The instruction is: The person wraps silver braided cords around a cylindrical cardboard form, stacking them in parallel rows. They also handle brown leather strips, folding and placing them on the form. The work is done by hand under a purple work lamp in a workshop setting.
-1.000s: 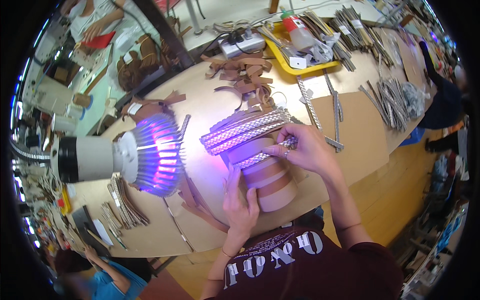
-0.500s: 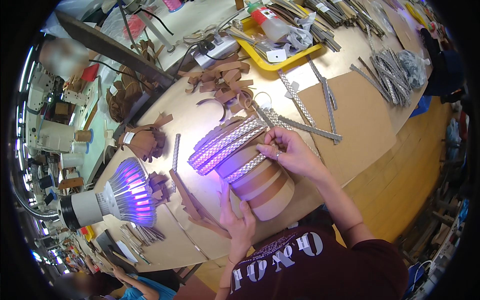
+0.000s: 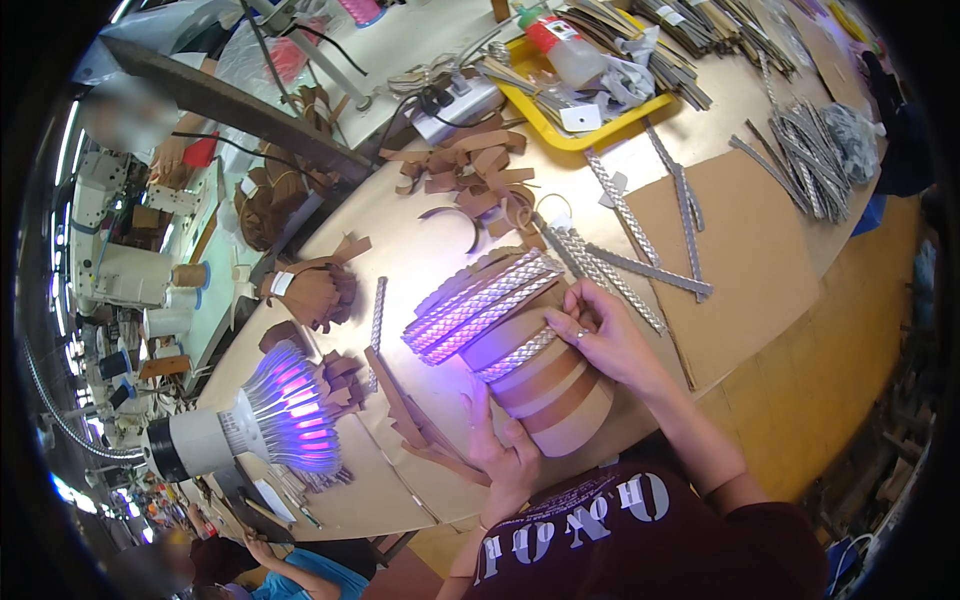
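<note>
A tan rounded form point(image 3: 582, 418) with brown bands across it lies at the near edge of the table. One silver braided strip point(image 3: 527, 353) runs over its curve. My right hand point(image 3: 605, 340) pinches the strip's right end between thumb and fingers. At the strip's left end, my left hand point(image 3: 505, 455) rests against the form's side with index finger stretched out and thumb apart, gripping nothing visible. Several more braided strips point(image 3: 478, 308) lie side by side on the form's far part, lit purple.
A finned lamp point(image 3: 290, 412) glows purple to the left. Brown leather strips point(image 3: 465, 165) lie in heaps beyond the form. A yellow tray point(image 3: 575, 137) holds a bottle and scraps. Brown cardboard point(image 3: 740, 260) and grey braids point(image 3: 810, 165) lie to the right. Another person's arm point(image 3: 290, 572) shows lower left.
The whole view has shifted, so the scene sits farther right and slightly lower. Both hands keep nearly the same places on the form, the right still pinching the strip.
</note>
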The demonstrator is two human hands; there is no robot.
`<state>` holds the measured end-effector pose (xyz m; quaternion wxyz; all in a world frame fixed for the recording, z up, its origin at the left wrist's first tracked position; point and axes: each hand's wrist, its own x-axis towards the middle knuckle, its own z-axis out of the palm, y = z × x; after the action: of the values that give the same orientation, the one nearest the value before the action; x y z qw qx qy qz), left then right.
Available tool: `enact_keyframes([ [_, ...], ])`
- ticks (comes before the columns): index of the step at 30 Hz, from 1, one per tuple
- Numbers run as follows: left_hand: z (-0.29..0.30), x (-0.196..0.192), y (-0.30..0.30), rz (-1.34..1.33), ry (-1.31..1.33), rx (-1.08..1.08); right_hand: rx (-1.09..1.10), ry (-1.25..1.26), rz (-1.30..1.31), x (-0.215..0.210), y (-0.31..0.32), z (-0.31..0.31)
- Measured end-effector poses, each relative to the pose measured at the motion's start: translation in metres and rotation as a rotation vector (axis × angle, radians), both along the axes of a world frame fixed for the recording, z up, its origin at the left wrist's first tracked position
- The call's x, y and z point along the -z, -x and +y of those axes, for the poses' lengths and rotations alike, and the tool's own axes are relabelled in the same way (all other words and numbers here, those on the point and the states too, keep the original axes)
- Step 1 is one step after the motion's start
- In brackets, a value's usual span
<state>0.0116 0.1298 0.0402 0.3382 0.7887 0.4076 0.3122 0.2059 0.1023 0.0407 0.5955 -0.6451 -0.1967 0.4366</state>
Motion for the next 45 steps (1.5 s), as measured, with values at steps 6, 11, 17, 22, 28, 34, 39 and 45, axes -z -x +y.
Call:
enact_keyframes([
  [6,0.003,-0.003,0.001,0.028,-0.059,0.055,0.080,0.148,-0.332,0.024,0.006,0.002],
  [11,0.011,-0.007,0.006,0.037,-0.117,0.084,0.059,-0.014,-0.275,0.037,-0.008,0.000],
  [17,0.010,-0.012,0.012,0.052,-0.173,0.061,0.075,-0.026,0.173,0.007,-0.023,-0.019],
  [22,0.004,-0.023,0.012,0.045,-0.198,0.025,-0.057,-0.100,0.260,-0.015,-0.013,-0.025],
  [28,-0.004,-0.041,0.009,0.117,-0.260,0.188,-0.057,-0.102,0.000,-0.024,0.007,-0.006],
  [34,-0.003,-0.057,-0.031,0.285,-0.229,0.347,0.057,-0.136,-0.053,-0.028,0.007,0.009],
  [39,-0.002,-0.066,-0.050,0.473,-0.202,0.339,-0.009,-0.049,-0.263,-0.019,-0.003,0.000],
  [45,-0.007,-0.073,-0.058,0.624,-0.209,0.296,-0.123,-0.102,-0.130,-0.003,-0.008,-0.003],
])
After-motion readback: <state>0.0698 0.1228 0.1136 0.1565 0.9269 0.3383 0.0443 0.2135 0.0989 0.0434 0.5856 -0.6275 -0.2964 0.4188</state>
